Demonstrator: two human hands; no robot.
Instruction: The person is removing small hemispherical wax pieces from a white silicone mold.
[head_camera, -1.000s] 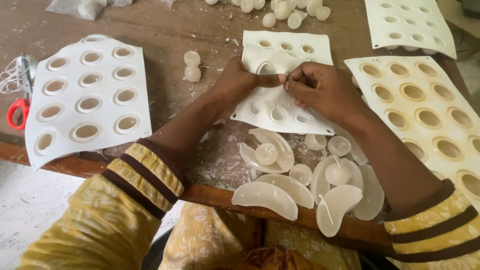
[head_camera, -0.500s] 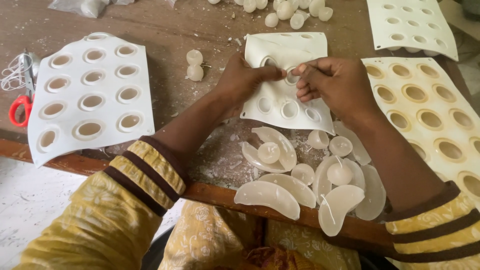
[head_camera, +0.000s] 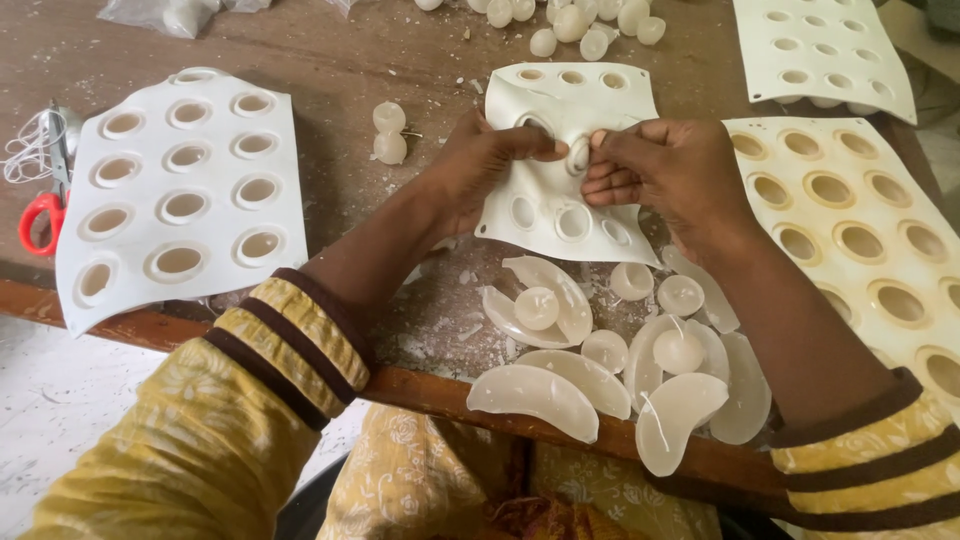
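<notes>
At mid-table | left hand (head_camera: 480, 165) and right hand (head_camera: 670, 170) are pinching the flexible white mould sheet (head_camera: 570, 150), now buckling more than before around one cavity | loose wax crescents (head_camera: 560, 385) are lying nearer | scissors (head_camera: 45, 205) far left

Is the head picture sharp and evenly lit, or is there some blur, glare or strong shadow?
Head view: soft, even daylight, no glare on the white mould sheet; only faint shadows beneath the left hand and right hand on the flexible mould; hands and crescent wax pieces sharp; yellow sleeves at the bottom edge slightly soft; mild wide-angle stretch at the corners.
</notes>
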